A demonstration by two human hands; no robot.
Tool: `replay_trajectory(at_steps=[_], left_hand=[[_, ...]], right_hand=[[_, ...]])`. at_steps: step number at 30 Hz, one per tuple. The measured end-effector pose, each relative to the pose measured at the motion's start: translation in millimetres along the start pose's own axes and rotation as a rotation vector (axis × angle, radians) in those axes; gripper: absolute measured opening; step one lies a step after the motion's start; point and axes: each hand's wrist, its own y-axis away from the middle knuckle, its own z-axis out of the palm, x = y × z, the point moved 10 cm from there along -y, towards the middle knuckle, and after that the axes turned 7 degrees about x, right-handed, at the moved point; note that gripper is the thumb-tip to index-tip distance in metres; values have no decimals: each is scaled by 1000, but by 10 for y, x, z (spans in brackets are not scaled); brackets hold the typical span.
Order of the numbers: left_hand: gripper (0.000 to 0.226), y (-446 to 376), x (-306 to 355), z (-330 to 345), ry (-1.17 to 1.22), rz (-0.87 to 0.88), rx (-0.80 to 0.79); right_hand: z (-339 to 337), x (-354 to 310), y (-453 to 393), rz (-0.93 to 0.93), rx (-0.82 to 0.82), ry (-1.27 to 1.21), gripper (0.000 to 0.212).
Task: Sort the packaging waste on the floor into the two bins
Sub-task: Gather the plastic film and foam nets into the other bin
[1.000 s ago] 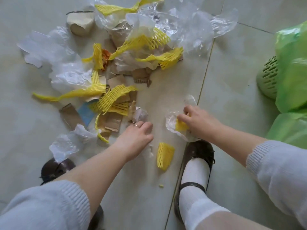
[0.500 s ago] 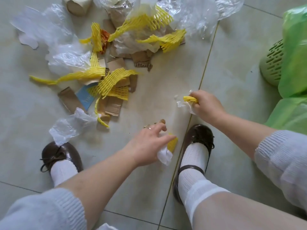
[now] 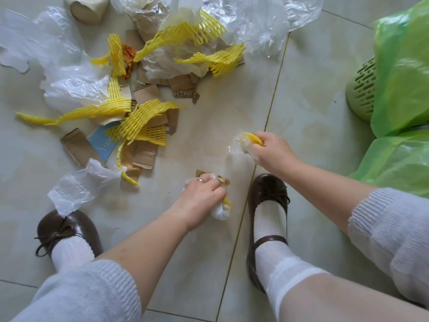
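A heap of packaging waste covers the tiled floor ahead: yellow foam netting point(image 3: 141, 123), clear plastic film point(image 3: 69, 87) and torn cardboard scraps point(image 3: 76, 148). My left hand point(image 3: 202, 197) is closed low over the floor on a wad of white plastic, yellow netting point(image 3: 221, 209) and a cardboard bit point(image 3: 224, 181). My right hand point(image 3: 272, 151) is closed on crumpled clear plastic point(image 3: 239, 147) with a yellow netting piece point(image 3: 254, 138). A green perforated bin point(image 3: 361, 94) with a green liner bag point(image 3: 404, 66) stands at the right. A second green bag point(image 3: 397, 161) lies below it.
My two brown shoes point(image 3: 67, 231) point(image 3: 267, 196) stand on the tiles either side of my left hand. A paper roll point(image 3: 87, 6) lies at the top of the heap. A loose plastic sheet point(image 3: 79, 184) rests against my left shoe.
My left hand has picked up the yellow netting piece from the floor along with plastic and cardboard and closed on them. My right hand has lifted its plastic and netting.
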Motion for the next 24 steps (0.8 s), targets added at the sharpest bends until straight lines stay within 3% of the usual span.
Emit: replay_trajectory(at_steps=[5,8,10,14,19,24], left_hand=[[31,-11,-656,-395,389,-665,223],[30,-128,-816,-796,526,-869,328],[25,-279,-788,-1064,618,-935,378],[17,-661,-432,-1615,778,-894,458],[17,-1337,288,-2470,1013,-632,599],[20,-2145,945,-2895,856,-404,552]], right_hand=[[-339,-128,109,-25,46,12,34],[-603,-190,115,2,79,1,24],[-786,-254,147,48,74,-205,5],[-1431,-456,299,37,113,-497,20],[-2917,-651,538,-165,509,-325,9],[-4004,-195,602,-79,672,-49,17]])
